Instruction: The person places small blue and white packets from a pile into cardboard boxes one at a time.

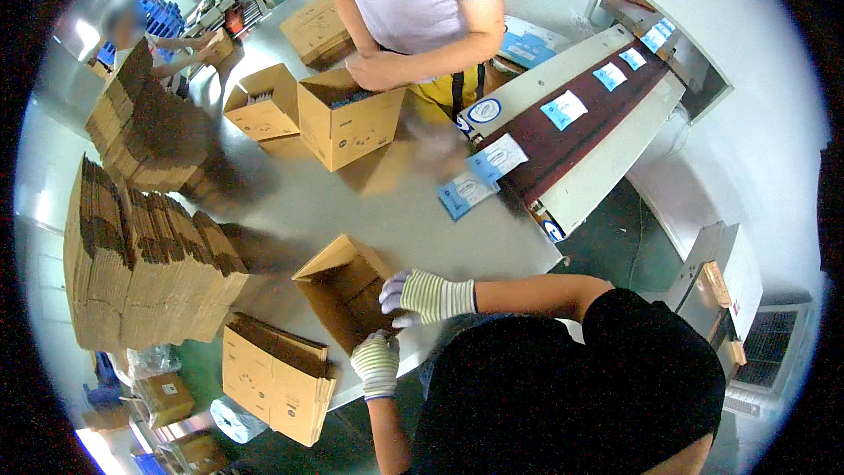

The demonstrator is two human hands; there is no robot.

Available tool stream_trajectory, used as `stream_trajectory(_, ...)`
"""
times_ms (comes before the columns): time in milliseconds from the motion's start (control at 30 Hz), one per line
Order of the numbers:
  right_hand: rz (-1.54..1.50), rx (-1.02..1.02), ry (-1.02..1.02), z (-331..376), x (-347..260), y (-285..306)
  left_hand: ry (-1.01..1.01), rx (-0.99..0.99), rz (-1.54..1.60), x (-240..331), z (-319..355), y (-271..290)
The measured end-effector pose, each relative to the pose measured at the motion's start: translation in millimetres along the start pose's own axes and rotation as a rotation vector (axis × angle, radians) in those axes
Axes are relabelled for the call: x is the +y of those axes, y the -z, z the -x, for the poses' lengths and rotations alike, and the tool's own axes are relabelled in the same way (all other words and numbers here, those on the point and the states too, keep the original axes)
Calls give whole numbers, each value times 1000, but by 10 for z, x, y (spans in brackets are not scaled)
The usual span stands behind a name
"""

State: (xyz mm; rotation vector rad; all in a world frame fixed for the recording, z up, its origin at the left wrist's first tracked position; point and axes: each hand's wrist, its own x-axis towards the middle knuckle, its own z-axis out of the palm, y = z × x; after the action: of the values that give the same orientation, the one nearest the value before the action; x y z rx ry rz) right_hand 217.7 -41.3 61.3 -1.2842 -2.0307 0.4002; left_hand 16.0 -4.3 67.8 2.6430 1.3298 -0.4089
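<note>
An open brown cardboard box (pixel 338 286) lies tipped on its side near the front edge of the metal table (pixel 422 229), its mouth facing me. Both my hands wear striped knit gloves. My right hand (pixel 426 295) rests on the box's right flap, fingers curled over its edge. At the lower corner of the box, my left hand (pixel 376 362) grips the bottom flap. Inside, the box looks empty.
Tall stacks of flattened cartons (pixel 141 273) fill the left, with a bundle (pixel 277 374) below the table edge. A co-worker in a white shirt handles an open box (pixel 347 119); another box (pixel 264 101) stands beside it. A conveyor (pixel 571 127) carries blue-white packets (pixel 497 158).
</note>
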Motion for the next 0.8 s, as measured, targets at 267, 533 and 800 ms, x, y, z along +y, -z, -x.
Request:
stream_trajectory(267, 239, -214, 139, 55, 145, -224, 15, 62, 56, 56, -91, -76)
stream_trajectory(533, 303, -211, 86, -152, 45, -330, 25, 75, 59, -198, -167, -238)
stream_trajectory(800, 349, -197, 82, -134, 110, -178, 14, 141, 26, -14, -185, -88)
